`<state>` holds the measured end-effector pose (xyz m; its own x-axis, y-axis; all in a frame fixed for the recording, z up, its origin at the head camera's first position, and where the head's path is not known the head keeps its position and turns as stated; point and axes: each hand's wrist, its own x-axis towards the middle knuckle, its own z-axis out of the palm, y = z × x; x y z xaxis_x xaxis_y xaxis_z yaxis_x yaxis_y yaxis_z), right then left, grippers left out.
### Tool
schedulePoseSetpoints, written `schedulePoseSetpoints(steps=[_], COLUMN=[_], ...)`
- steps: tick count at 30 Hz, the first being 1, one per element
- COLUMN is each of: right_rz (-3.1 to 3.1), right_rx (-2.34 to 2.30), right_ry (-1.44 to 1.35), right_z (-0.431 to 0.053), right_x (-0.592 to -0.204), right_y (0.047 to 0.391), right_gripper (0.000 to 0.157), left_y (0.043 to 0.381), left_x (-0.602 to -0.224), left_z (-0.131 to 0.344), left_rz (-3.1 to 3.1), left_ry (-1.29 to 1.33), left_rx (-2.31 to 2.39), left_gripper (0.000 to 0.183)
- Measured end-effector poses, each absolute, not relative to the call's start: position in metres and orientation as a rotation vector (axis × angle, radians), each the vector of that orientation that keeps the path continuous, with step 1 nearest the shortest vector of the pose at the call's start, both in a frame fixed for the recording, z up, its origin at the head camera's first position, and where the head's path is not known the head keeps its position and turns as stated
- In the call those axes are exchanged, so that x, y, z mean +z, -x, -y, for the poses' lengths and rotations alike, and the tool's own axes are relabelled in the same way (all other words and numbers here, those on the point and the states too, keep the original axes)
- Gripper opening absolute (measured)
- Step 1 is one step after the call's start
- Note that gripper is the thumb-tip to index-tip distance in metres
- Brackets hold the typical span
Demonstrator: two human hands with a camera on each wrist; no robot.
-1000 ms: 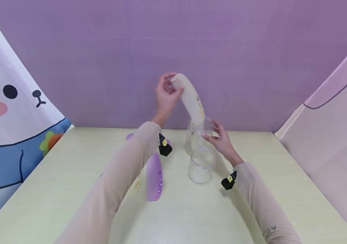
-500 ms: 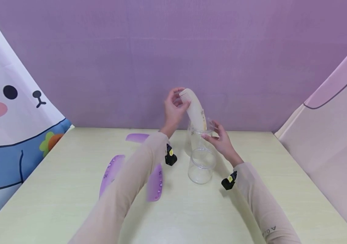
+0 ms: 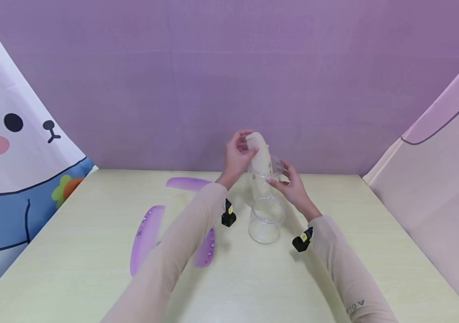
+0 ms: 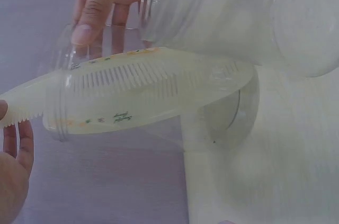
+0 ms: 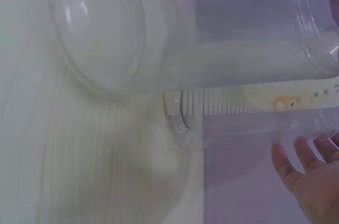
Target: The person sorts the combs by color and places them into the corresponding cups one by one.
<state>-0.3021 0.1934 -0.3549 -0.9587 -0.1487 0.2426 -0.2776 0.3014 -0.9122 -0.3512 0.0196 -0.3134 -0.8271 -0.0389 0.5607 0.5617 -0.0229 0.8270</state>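
My left hand (image 3: 237, 154) pinches the toothed upper end of a cream comb (image 3: 261, 159), whose lower part is inside a tall clear plastic jar (image 3: 258, 186). Around that jar, near its rim, my right hand (image 3: 292, 188) curls its thumb and fingers. In the left wrist view, a second cream comb (image 4: 106, 122) with small printed figures also stands in the jar, overlapping the held one. Directly in front is another clear jar (image 3: 265, 229), with nothing visible inside it.
Purple combs lie on the pale table (image 3: 253, 287) to the left: one at left (image 3: 144, 237), one (image 3: 206, 251) partly under my left sleeve, one (image 3: 186, 183) at the back. A cream comb (image 3: 172, 210) lies among them. A purple backdrop (image 3: 229, 67) rises behind the table.
My left hand has moved down and right, lowering the cream comb deeper into the rear jar. The right hand keeps its hold on that jar.
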Motion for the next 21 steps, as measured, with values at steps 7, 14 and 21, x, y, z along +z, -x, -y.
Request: schedulePoseSetpoints(steps=[7,14,21], right_rz=[2.45,2.46,2.447], right_rx=[1.743,1.738,1.755], right_ry=[-0.395,-0.393,-0.402], right_z=[-0.1936,-0.1938,-0.1943], right_x=[-0.356,-0.3552,-0.3561], right_y=[0.3038,0.3038,0.3043], right_gripper=[0.077,0.077,0.077], left_y=[0.352,0.352,0.353], left_x=[-0.3186,-0.3196,-0.3197], left_z=[-0.0218,-0.0209,-0.0212], left_rz=[1.938,2.093,2.185], left_ry=[0.551,0.559,0.588], left_rx=[-1.842,-1.733,-1.693], left_gripper=[0.043,0.042,0.043])
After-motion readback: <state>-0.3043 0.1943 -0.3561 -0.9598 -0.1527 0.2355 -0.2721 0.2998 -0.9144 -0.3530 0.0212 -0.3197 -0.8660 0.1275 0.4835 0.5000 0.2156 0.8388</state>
